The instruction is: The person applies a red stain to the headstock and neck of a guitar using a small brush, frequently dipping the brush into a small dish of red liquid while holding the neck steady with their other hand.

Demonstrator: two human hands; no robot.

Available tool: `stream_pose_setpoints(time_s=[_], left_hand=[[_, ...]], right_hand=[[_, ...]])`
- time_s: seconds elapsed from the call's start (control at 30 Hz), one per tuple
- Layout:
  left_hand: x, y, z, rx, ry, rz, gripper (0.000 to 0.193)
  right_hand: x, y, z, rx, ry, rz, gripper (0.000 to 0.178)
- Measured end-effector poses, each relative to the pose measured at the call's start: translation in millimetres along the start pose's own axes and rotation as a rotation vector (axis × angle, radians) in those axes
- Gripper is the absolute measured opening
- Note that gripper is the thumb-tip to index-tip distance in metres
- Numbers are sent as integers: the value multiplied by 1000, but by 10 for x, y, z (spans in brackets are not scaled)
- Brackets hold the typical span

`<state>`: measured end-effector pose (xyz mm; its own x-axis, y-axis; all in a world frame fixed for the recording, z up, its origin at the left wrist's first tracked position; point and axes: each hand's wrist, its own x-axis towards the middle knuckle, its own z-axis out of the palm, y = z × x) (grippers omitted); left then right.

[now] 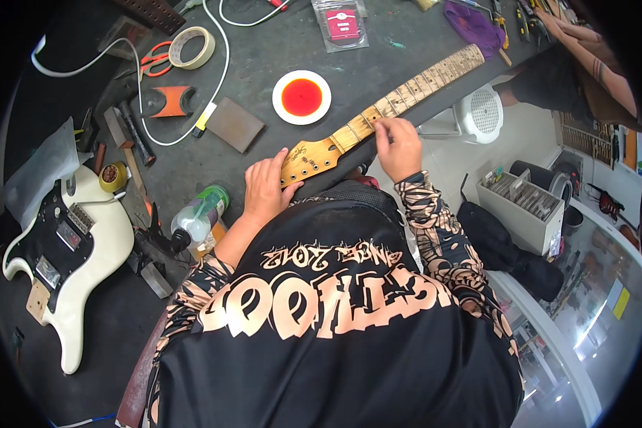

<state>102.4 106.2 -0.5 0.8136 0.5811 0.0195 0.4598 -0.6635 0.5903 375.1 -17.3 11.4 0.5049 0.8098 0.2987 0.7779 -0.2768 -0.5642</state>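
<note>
A light wooden guitar neck (406, 97) lies slantwise on the dark worktop, its headstock toward me and its far end up to the right. Dark stains mark its fretboard between the frets. My left hand (265, 189) grips the end of the headstock, fingers on one side and thumb on the other. At the lower frets, my right hand (401, 148) is closed in a pinch against the fretboard's near edge. Whatever its fingertips hold, if anything, is too small to see. Beyond the neck sits a white dish (279, 105) of red-orange liquid.
A white guitar body (107, 214) lies at the left. Near it are a plastic bottle (200, 214), a brown block (235, 124), a tape roll (207, 60), orange-handled scissors (154, 64) and a white cable (145, 114). A white stool (482, 114) and another person's arm (598, 53) are right.
</note>
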Motion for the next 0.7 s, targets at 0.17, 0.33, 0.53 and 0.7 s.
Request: stream_pose_setpoints(time_s=[0.17, 0.33, 0.53, 0.7], left_hand=[[-3, -6, 39, -4, 16, 5, 83], [-4, -17, 37, -18, 31, -9, 83], [10, -7, 22, -8, 27, -3, 84], [-4, -15, 19, -43, 34, -4, 83]], right_hand=[[298, -112, 16, -27, 17, 49, 8], [266, 7, 65, -36, -79, 152, 9], [170, 30, 26, -98, -96, -52, 9], [-16, 16, -131, -213, -165, -59, 10]])
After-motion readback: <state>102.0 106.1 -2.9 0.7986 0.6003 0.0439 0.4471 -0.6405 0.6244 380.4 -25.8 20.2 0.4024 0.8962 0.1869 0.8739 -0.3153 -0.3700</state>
